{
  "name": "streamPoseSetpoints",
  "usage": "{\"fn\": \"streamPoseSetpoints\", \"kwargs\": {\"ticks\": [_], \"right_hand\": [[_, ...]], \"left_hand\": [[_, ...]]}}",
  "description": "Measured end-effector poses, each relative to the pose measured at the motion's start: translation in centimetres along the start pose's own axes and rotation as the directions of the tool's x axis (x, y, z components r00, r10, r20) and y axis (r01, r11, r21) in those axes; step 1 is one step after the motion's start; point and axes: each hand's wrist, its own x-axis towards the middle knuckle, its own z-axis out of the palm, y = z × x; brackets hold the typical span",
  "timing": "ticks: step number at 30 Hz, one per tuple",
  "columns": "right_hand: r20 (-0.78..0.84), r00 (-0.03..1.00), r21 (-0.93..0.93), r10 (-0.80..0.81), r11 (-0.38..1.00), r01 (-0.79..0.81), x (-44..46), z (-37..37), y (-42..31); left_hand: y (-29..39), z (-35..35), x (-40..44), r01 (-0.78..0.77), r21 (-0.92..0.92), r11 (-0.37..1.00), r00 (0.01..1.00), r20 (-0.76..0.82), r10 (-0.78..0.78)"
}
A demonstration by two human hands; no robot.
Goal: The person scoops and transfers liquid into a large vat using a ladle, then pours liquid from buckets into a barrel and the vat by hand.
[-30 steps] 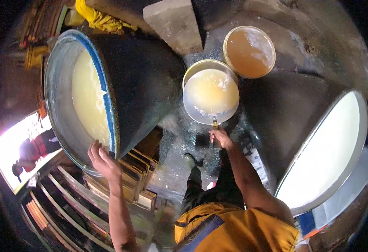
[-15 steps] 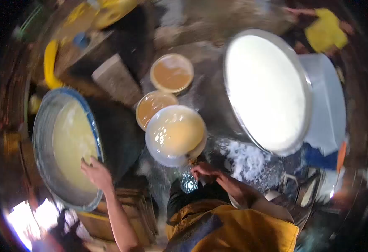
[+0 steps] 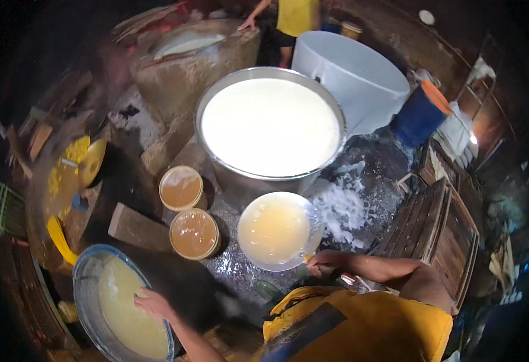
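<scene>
My right hand point(image 3: 323, 263) is closed round the handle of a wide round scoop point(image 3: 275, 230), which holds pale yellowish liquid and is held above the wet floor. At the lower left, my left hand point(image 3: 154, 303) is at the rim of a blue-edged vat point(image 3: 82, 289) of pale yellow liquid, fingers apart. A large metal vat point(image 3: 272, 123) full of white liquid stands beyond the scoop. Left of the scoop are two round buckets of brownish liquid, one point(image 3: 194, 233) nearer and one point(image 3: 181, 187) farther.
A grey-white tub point(image 3: 352, 72) adjoins the metal vat, with a blue barrel point(image 3: 420, 114) to its right. Wooden frames point(image 3: 436, 232) stand at the right. A stone block point(image 3: 136, 227) lies left of the buckets. A person in yellow point(image 3: 297, 17) is at the top.
The view has turned right. The filled scoop has moved away from above the nearer bucket toward the metal vat's side. My left hand stays at the blue-edged vat.
</scene>
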Motion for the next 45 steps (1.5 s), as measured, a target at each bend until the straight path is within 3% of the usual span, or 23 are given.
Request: {"fn": "streamPoseSetpoints", "kwargs": {"ticks": [3, 5, 7, 9, 10, 12, 15, 17, 18, 19, 21, 22, 24, 26, 31, 34, 35, 36, 39, 41, 42, 43, 45], "right_hand": [[-0.231, 0.973, 0.242, 0.024, 0.97, 0.033, -5.7, -1.8, 1.3], [-0.293, 0.956, 0.222, -0.009, 0.972, 0.077, -8.6, -4.6, 2.3], [-0.361, 0.901, 0.051, -0.242, 0.959, 0.278, -13.0, -2.0, -2.7], [-0.383, 0.789, -0.167, -0.48, 0.876, 0.452, -17.5, 1.7, -8.2], [-0.371, 0.78, -0.214, -0.503, 0.864, 0.456, -18.4, 0.4, -8.3], [-0.351, 0.82, -0.232, -0.453, 0.89, 0.393, -19.4, -6.6, -5.4], [-0.305, 0.808, -0.51, -0.504, 0.803, 0.308, -19.3, -18.6, -1.8], [-0.563, 0.76, -0.147, -0.325, 0.944, 0.295, -19.4, -22.0, -3.5], [-0.642, 0.753, 0.144, -0.145, 0.942, 0.304, -19.4, -23.8, -4.9], [-0.697, 0.716, 0.412, 0.041, 0.84, 0.353, -19.4, -25.3, -6.5], [-0.789, 0.611, 0.4, 0.068, 0.812, 0.425, -19.5, -25.8, -10.0], [-0.846, 0.527, 0.359, 0.079, 0.815, 0.455, -20.0, -25.2, -12.2], [-0.892, 0.449, 0.363, 0.044, 0.663, 0.655, -19.6, -28.5, -12.7], [-0.97, 0.243, 0.193, 0.028, 0.699, 0.689, -19.2, -29.1, -14.4], [-0.994, 0.106, 0.092, 0.02, 0.677, 0.73, -17.0, -31.6, -12.2], [-0.976, 0.217, 0.152, 0.006, 0.732, 0.664, -14.8, -31.9, -7.6], [-0.956, 0.275, 0.265, 0.105, 0.711, 0.651, -13.8, -31.8, -5.8], [-0.94, 0.328, 0.306, 0.097, 0.665, 0.681, -13.1, -31.4, -3.6], [-0.846, 0.501, 0.504, 0.182, 0.577, 0.642, -9.5, -31.2, 4.3], [-0.744, 0.559, 0.665, 0.367, 0.495, 0.56, -8.9, -27.9, 7.1], [-0.7, 0.59, 0.71, 0.402, 0.309, 0.633, -8.9, -25.9, 7.9], [-0.654, 0.625, 0.723, 0.425, 0.109, 0.682, -8.6, -24.3, 8.7], [-0.613, 0.639, 0.736, 0.465, 0.042, 0.676, -7.7, -22.7, 11.6]], "left_hand": [[-1.6, 1.2, 0.7, 0.026, -0.088, 0.996, 0.999, -0.043, -0.03], [-3.1, 1.8, 0.2, -0.05, -0.162, 0.985, 0.991, -0.131, 0.029], [-3.7, 1.9, -0.7, -0.216, -0.216, 0.952, 0.947, -0.283, 0.151], [-2.3, 1.2, -3.4, -0.344, -0.088, 0.935, 0.876, -0.39, 0.285], [-1.7, 0.3, -5.4, -0.397, -0.014, 0.918, 0.829, -0.436, 0.352], [-0.5, -0.3, -10.0, -0.467, -0.099, 0.879, 0.851, -0.322, 0.416], [-1.1, 2.0, -17.6, -0.515, -0.241, 0.822, 0.857, -0.144, 0.495], [-3.3, 4.5, -22.8, -0.483, -0.312, 0.818, 0.854, 0.037, 0.519], [-4.8, 5.8, -25.5, -0.432, -0.353, 0.83, 0.846, 0.159, 0.508], [-6.4, 7.5, -28.5, -0.343, -0.32, 0.883, 0.86, 0.272, 0.432], [-9.4, 8.1, -32.3, -0.208, -0.21, 0.955, 0.837, 0.467, 0.285], [-10.6, 8.4, -33.7, -0.177, -0.169, 0.97, 0.789, 0.564, 0.242], [-13.0, 8.0, -35.6, -0.155, -0.113, 0.981, 0.668, 0.72, 0.188], [-14.3, 7.6, -36.1, -0.136, -0.115, 0.984, 0.543, 0.822, 0.171], [-15.1, 7.6, -35.3, -0.007, -0.142, 0.99, 0.331, 0.934, 0.137], [-14.7, 6.8, -34.4, 0.162, -0.143, 0.976, 0.271, 0.958, 0.096], [-14.5, 6.3, -33.9, 0.233, -0.141, 0.962, 0.253, 0.964, 0.081], [-14.2, 6.2, -33.5, 0.316, -0.135, 0.939, 0.234, 0.97, 0.06], [-11.9, 5.2, -32.3, 0.719, -0.068, 0.691, 0.153, 0.986, -0.062], [-9.4, 5.2, -32.1, 0.847, -0.036, 0.53, 0.122, 0.984, -0.128], [-7.5, 4.8, -31.9, 0.858, -0.043, 0.512, 0.126, 0.984, -0.129], [-6.4, 4.4, -31.8, 0.734, -0.095, 0.673, 0.153, 0.988, -0.027], [-4.7, 3.7, -31.5, 0.404, -0.231, 0.885, 0.167, 0.97, 0.177]]}}
